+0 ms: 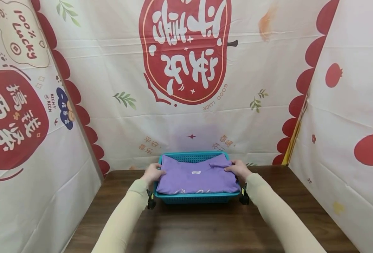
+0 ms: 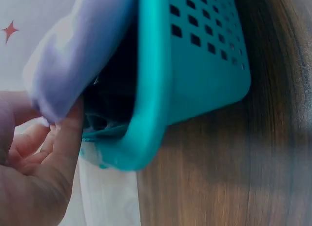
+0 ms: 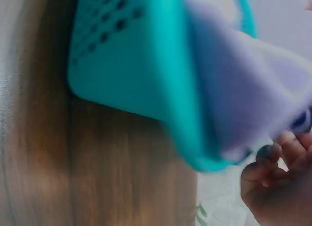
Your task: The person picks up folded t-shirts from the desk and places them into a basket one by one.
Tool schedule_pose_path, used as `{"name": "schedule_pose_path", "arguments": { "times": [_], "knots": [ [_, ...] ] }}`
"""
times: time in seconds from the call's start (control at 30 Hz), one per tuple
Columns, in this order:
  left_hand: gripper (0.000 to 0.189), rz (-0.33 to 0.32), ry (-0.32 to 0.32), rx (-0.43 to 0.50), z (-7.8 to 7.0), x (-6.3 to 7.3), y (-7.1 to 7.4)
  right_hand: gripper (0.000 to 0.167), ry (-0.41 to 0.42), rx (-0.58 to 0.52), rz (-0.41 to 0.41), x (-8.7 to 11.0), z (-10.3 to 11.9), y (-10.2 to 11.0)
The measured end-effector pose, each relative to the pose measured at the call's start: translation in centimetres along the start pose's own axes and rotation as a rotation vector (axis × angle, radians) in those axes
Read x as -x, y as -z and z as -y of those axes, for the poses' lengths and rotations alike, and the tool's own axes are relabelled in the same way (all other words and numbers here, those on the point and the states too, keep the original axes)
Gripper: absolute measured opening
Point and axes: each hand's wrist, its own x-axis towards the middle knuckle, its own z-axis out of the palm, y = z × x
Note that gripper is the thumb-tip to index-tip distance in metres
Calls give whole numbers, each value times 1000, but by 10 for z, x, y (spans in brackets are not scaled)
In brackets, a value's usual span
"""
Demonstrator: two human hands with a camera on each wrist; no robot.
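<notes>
A folded purple T-shirt (image 1: 199,179) with a small white neck label and white lettering lies across the top of a teal plastic basket (image 1: 197,199). My left hand (image 1: 153,173) pinches the shirt's left edge between thumb and fingers. In the left wrist view that purple fold (image 2: 80,55) is raised over the basket's rim (image 2: 153,89), and dark cloth (image 2: 109,102) shows beneath it. At the opposite end my right hand (image 1: 239,168) grips the shirt's right edge. Blur softens the right wrist view, where the fingers of my right hand (image 3: 282,172) curl at the purple cloth (image 3: 243,84).
The basket stands on a dark wooden table (image 1: 192,228) close to its far edge. Behind it hangs a printed white cloth (image 1: 110,130) with a large red emblem, and similar cloths enclose the left and right sides.
</notes>
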Motion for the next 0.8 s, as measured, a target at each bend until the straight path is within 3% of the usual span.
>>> {"name": "schedule_pose_path", "arguments": {
  "times": [0.1,0.23,0.37,0.5,0.67,0.8],
  "knots": [
    [25,-38,-13,-97,-1,-2,-4,52,-21,20,-49,-1,-4,-6],
    [30,-67,-32,-136,-3,-5,-6,41,18,11,-92,-3,-1,-9],
    [31,-63,-23,-177,-2,-4,-5,31,96,143,-99,-6,-2,-10],
    [34,-33,-15,-213,-1,0,-1,41,139,253,-80,-4,-4,-10],
    [34,-16,-21,-177,-5,2,11,54,126,177,-63,2,7,3],
    [30,-35,-33,-145,-6,-1,30,49,125,138,-63,3,14,24]
  ]
}}
